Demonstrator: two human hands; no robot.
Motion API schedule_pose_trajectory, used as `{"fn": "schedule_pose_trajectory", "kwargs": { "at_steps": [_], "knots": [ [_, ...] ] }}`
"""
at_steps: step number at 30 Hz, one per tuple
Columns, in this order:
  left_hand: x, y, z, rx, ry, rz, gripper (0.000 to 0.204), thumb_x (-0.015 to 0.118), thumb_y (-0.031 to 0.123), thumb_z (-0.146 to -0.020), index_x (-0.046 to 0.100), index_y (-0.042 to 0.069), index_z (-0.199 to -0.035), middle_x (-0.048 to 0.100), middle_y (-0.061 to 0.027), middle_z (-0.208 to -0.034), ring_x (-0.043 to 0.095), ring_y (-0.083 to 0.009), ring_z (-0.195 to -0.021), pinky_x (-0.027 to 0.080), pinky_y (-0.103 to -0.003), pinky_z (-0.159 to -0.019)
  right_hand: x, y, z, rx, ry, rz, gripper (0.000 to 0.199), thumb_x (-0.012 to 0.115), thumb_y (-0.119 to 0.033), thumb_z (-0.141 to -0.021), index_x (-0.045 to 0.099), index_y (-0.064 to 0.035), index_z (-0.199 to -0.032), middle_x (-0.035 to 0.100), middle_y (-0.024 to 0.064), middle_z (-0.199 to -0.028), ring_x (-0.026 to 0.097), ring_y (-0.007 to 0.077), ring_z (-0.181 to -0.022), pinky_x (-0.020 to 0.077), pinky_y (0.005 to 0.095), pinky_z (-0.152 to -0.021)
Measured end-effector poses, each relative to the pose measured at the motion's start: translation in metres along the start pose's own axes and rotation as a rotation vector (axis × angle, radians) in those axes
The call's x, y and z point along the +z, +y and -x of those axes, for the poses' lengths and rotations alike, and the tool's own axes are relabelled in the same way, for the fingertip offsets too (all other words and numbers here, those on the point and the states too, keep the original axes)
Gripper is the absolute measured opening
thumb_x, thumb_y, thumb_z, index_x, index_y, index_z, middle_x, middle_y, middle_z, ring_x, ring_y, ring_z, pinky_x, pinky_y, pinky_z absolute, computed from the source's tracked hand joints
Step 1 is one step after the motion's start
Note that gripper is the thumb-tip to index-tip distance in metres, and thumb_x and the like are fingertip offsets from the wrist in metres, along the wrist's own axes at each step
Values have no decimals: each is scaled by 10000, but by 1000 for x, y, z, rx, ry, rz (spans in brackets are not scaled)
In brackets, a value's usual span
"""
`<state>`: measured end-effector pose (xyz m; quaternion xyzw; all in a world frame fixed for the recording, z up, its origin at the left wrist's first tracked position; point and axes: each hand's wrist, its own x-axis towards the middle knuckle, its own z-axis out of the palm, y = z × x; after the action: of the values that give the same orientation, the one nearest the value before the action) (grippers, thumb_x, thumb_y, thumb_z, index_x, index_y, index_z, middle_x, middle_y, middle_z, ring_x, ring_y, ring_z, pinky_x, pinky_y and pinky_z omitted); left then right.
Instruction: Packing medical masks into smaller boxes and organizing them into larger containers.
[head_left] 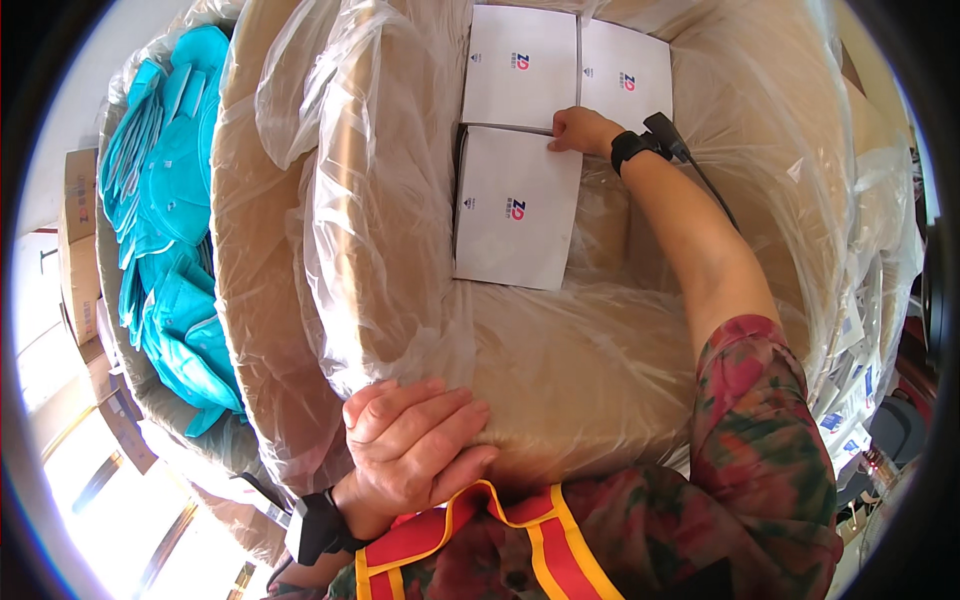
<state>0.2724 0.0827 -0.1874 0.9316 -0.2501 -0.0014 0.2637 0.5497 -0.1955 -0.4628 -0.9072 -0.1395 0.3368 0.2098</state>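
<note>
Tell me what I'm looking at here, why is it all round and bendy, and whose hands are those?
The picture comes from a wide camera worn on a person's head, looking down, so straight edges bend near the rim. There is no machine, just the person's own two hands. In front stands a big cardboard box lined with a clear plastic bag. The right hand reaches down inside and touches the edge of a flat white box. Two more white boxes lie beyond it. The left hand rests on the big box's near rim, holding nothing. Both wrists wear black bands. On the left, another lined box holds a heap of turquoise items.
</note>
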Motion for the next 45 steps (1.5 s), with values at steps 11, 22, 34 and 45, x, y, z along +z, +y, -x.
{"fn": "schedule_pose_trajectory", "kwargs": {
  "at_steps": [11, 22, 34, 45],
  "knots": [
    [-3, 0, 0, -14, -16, 13, 297, 746, 358, -745, 708, 153, -955, 675, 4, -965, 603, -179, -920, 426, -330, -827, -1, 3, -13, -12, -114, -103, 328, 680, -360, -778, 701, -52, -889, 685, 125, -863, 647, 277, -866, 499, 376, -790],
    [-3, -1, -2, 3, 3, 23, 289, 751, 344, -735, 707, 155, -950, 676, 4, -959, 606, -171, -904, 424, -330, -825, -39, -42, 10, -91, -69, -114, 256, 664, -271, -837, 620, -34, -751, 587, 54, -699, 512, 176, -700, 436, 347, -661],
    [5, -1, 0, 19, 142, 65, 261, 762, 276, -736, 675, 132, -935, 650, -23, -897, 593, -223, -878, 434, -378, -825, -177, -137, 184, -250, 36, -190, 238, 626, -155, -875, 526, -26, -701, 450, -28, -688, 403, 96, -673, 358, 277, -608],
    [-16, 20, 16, -54, 59, 141, 412, 679, 318, -835, 602, 44, -1132, 641, -162, -1060, 582, -324, -1017, 417, -415, -947, -302, -237, 427, -447, 568, -235, 145, 605, -177, -907, 599, -47, -842, 575, -48, -794, 519, 44, -759, 425, 238, -698]
  ]
}}
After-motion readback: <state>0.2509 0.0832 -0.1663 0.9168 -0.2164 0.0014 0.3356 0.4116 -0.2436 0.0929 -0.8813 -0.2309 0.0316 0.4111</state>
